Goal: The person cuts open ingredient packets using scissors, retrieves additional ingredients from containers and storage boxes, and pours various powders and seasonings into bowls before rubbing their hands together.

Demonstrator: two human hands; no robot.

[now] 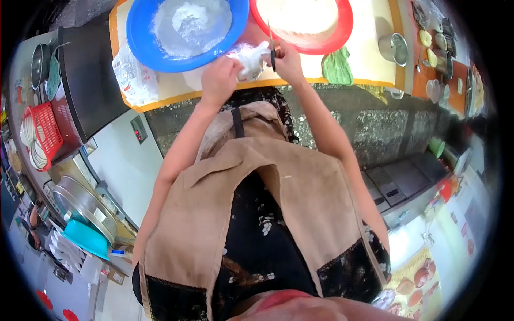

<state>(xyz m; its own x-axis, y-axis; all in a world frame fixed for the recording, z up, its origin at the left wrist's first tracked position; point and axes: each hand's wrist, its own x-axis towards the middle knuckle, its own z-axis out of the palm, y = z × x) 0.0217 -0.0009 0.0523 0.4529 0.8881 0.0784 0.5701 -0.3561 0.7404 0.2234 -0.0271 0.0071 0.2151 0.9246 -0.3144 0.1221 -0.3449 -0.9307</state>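
My left hand is closed on the left side of a crumpled white plastic bag at the table's near edge. My right hand is closed on a black-handled cutting tool, at the right side of the same bag. The tool's thin blade points away from me; whether it is a knife or scissors I cannot tell. Just beyond my left hand stands a blue basin with white powder heaped in it. A red basin holding pale, cream-coloured contents is beyond my right hand.
A green cloth lies right of my right hand, and a metal cup is farther right. Another white plastic bag lies at the table's left. The table edge has an orange border. A red basket with dishes stands at left.
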